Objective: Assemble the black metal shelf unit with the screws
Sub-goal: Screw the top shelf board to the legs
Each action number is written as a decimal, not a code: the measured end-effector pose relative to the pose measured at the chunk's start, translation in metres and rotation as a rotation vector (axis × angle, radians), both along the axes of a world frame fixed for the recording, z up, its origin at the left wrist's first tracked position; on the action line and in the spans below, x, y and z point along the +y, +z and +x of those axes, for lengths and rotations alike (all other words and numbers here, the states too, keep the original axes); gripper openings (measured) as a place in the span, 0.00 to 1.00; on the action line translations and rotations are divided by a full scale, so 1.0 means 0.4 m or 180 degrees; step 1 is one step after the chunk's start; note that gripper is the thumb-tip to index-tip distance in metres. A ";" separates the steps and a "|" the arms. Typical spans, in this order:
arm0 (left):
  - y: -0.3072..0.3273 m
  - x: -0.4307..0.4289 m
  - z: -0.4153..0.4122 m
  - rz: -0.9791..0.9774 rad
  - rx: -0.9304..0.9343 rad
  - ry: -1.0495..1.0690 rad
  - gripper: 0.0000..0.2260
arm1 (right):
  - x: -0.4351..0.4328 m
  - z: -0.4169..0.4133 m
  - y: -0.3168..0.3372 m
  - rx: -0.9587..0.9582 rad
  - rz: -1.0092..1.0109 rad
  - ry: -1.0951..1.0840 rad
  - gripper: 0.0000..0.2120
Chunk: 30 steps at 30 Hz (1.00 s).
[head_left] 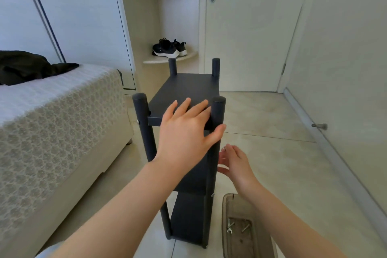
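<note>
Bedroom, pale tiled floor (pixel 272 153). Bed (pixel 52 132) left of the black metal shelf unit (pixel 186 92), which stands upright on the floor. Left hand (pixel 188 130) flat on the unit's top shelf, fingers straight and released, thumb at the near right post. Right hand (pixel 234 163) beside that post, lower down, fingers spread, grasping nothing. Brown tray (pixel 230 205) right of the unit's foot holds a small wrench (pixel 230 227).
</note>
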<state>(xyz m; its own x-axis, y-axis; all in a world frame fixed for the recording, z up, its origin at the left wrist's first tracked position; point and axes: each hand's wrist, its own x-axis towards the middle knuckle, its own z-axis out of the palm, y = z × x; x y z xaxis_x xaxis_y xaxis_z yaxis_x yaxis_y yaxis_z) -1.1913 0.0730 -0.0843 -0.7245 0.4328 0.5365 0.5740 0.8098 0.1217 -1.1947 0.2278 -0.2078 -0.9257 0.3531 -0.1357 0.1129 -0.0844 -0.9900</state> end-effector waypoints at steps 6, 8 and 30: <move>0.020 -0.036 -0.025 -0.0131 -0.0251 0.0048 0.29 | -0.101 0.018 0.043 -0.0055 0.0204 0.0377 0.17; 0.026 -0.061 -0.040 -0.0114 -0.0293 0.0062 0.28 | -0.131 0.013 0.051 -0.0073 0.0245 0.0400 0.17; -0.022 -0.436 -0.211 0.1479 -0.0721 0.0508 0.21 | -0.370 -0.208 0.103 -0.0161 0.1315 0.1156 0.21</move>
<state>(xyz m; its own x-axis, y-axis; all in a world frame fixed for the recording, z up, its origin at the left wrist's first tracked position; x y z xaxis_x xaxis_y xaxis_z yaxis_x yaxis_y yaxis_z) -1.2756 -0.1012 -0.0931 -0.8816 0.0622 0.4680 0.3660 0.7162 0.5942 -1.2778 0.0799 -0.1665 -0.9939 0.0455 -0.1008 0.1105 0.3633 -0.9251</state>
